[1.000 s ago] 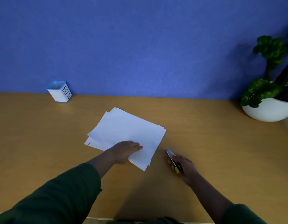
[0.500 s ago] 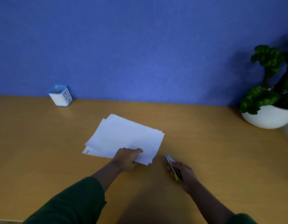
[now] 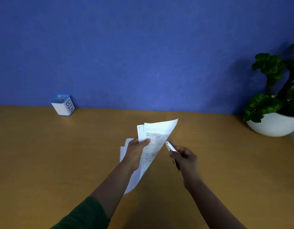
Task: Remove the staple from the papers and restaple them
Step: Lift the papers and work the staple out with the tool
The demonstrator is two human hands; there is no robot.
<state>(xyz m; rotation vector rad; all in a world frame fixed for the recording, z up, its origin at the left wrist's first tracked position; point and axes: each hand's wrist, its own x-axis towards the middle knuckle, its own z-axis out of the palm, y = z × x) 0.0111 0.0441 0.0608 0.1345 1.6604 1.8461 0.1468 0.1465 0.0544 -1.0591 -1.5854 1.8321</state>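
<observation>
My left hand (image 3: 136, 152) grips a sheaf of white printed papers (image 3: 157, 134) and holds it up off the wooden desk (image 3: 60, 162), tilted on edge with the printed side toward me. My right hand (image 3: 184, 157) is closed around a small stapler (image 3: 170, 146), silver at the tip with a dark body, raised above the desk. Its tip sits just right of the papers' right edge, close to them; I cannot tell whether it touches. No staple is visible at this size.
A small white cup with a blue rim, marked "BIN" (image 3: 63, 105), stands at the back left against the blue wall. A green plant in a white bowl-shaped pot (image 3: 275, 124) stands at the back right.
My left hand has lifted the papers from flat on the desk and turned them upright. My right hand has raised the stapler off the desk toward the papers' edge.
</observation>
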